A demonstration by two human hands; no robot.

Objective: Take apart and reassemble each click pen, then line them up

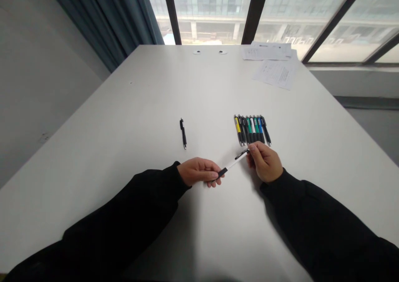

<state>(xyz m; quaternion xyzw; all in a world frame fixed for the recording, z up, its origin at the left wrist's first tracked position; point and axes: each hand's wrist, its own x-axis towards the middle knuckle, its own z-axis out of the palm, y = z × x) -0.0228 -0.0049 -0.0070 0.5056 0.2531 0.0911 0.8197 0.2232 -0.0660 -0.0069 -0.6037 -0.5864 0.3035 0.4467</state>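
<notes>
A white pen (232, 164) with a black grip and black clip is held slantwise above the table between both hands. My left hand (202, 171) pinches its black grip end, while the fingertips of my right hand (264, 160) close on its clip end. Just beyond my right hand lies a row of several pens (252, 129) side by side, yellow, black, green, white and blue, their lower ends partly covered by that hand. Off to the left, a single black pen (183, 134) rests alone on the table, beyond my left hand.
The white table (149, 90) reaches to the window at the back. Printed papers (274, 72) lie at its far right corner. Two round cable holes (222, 52) sit near the far edge. A blue curtain (121, 20) hangs at the back left.
</notes>
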